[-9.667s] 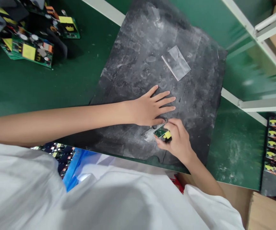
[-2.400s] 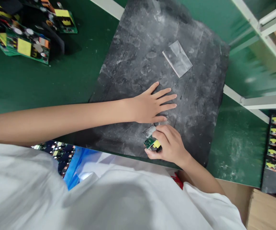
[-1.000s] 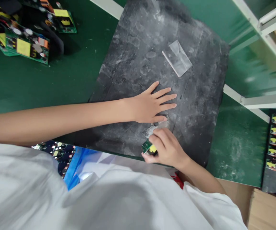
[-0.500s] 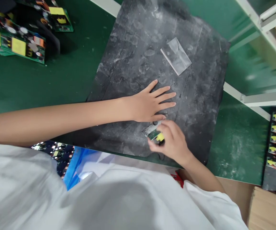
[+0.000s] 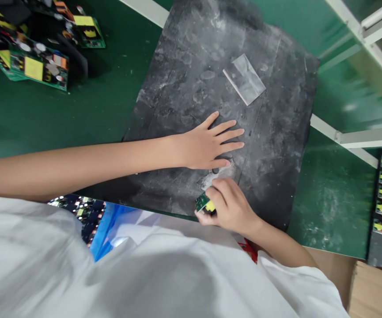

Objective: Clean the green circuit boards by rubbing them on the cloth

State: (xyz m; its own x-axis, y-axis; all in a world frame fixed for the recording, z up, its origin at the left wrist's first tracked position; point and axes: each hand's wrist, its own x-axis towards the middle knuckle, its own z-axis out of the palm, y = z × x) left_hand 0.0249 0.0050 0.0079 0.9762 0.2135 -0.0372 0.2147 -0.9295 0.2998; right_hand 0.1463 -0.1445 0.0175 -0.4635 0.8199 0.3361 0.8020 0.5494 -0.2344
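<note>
Small green circuit board with a yellow block, pinched over the near edge of a worn black sheet mat
The right hand (image 5: 228, 203) had its fingers and thumb closed round the board (image 5: 201, 202), above the near edge of the mat (image 5: 184, 88); the left hand (image 5: 204, 145) lay spread, palm down, mid-mat, with no object visible in it. A loose fingertip pinch could have let the board slip off the mat's near edge, and a pass too close to the left thumb could have scraped it. The bare green face looked toward the mat's left side, the yellow block (image 5: 210, 206) toward the palm; the visible edge slanted to the mat's near edge, but fingers hid too much to fix the long axis
</note>
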